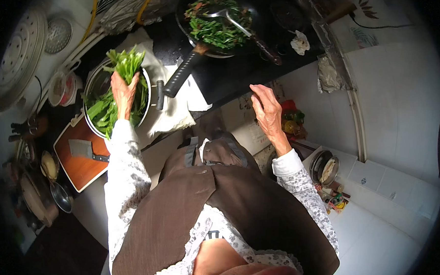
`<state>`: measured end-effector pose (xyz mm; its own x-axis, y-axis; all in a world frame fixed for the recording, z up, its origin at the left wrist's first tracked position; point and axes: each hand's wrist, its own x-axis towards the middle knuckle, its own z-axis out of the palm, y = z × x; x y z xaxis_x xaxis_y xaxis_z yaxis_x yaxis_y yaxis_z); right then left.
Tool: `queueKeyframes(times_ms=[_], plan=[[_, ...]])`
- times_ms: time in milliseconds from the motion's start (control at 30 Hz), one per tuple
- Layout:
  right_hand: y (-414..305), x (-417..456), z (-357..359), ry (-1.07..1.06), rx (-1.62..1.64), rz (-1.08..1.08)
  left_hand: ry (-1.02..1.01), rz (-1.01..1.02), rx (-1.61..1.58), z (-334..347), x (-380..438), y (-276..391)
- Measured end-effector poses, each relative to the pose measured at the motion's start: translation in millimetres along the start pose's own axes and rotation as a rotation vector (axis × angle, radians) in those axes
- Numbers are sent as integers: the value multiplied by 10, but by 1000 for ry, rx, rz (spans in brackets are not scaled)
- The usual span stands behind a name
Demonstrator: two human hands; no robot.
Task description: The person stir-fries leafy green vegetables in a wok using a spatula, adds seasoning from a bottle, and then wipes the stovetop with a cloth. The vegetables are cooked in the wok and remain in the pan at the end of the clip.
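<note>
My left hand (pixel 124 91) grips a bunch of leafy green vegetables (pixel 126 62) over a round pot (pixel 146 114). More green leaves (pixel 100 110) lie inside that pot, partly covered by my wrist. Apart from everything, my right hand (pixel 267 109) hangs in front of the counter edge with nothing in it and its fingers slightly curled. On the stove behind, a wok (pixel 180 21) holds chopped greens (pixel 220 32) with some reddish bits among them. A metal spatula (pixel 239 26) rests in the wok, its dark handle over the right rim. The wok's wrapped black handle (pixel 184 71) points toward me.
A cleaver (pixel 81 148) lies on a wooden cutting board (pixel 77 168) at the left. White cloth or paper (pixel 173 120) spreads beside the pot. A crumpled tissue (pixel 300 43) sits right of the wok. Nearby are a ladle (pixel 62 197) and a plastic tub (pixel 62 90).
</note>
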<state>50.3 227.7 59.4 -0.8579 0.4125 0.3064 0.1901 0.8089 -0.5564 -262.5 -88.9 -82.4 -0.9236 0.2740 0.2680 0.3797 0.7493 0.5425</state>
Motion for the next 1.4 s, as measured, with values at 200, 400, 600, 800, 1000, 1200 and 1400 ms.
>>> queueKeyframes(times_ms=[200, 400, 600, 800, 1000, 1200, 1400], plan=[[914, 125, -391, 42, 35, 293, 45, 50, 48, -440, -198, 113], [2670, 803, -676, 193, -250, 4, 94, -51, -52, -987, -332, 897], [3292, 1352, -618, 206, -250, 196, -37, -17, -268, -949, -580, 1916], [4011, 1558, -451, 283, -21, 545, 18, -16, -103, -723, -631, 2221], [4071, 1653, -436, 207, 408, 588, 39, -26, -84, -685, -636, 2181], [4048, 1639, -508, 201, 648, 731, 53, -10, -44, -699, -642, 2217], [4264, 1383, -378, 216, -82, 125, 61, 4, -39, -677, -627, 2195]])
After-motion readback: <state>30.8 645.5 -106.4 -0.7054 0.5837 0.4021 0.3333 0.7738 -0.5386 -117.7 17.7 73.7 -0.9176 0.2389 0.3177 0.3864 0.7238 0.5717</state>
